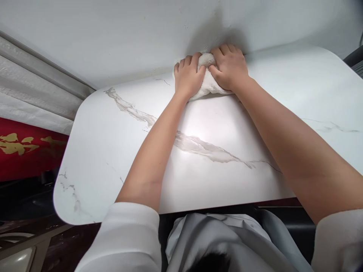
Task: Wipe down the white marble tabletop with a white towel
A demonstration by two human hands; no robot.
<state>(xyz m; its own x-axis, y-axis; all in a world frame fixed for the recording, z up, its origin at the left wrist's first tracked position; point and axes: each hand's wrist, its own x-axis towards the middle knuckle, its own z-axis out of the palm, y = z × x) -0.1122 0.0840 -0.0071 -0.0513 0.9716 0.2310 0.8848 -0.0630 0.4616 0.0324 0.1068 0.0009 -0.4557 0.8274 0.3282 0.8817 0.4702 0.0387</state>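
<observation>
A white cloth [211, 84], bunched and fluffy, lies at the far edge of the white marbled table [119, 151], close to the wall. On its left side, my left hand [189, 75] presses down with the fingers curled over the cloth. My right hand [231, 66] grips the right side, its fingertips reaching toward the wall. Both thumbs point inward over the middle of the cloth and nearly meet. Part of the cloth is hidden under my palms.
A pale wall [127, 34] runs along the table's back edge. At the left hang white curtain-like folds [36, 83], above a red cloth with gold markings [28, 149]. A dark object [354, 56] stands beyond the table's right corner.
</observation>
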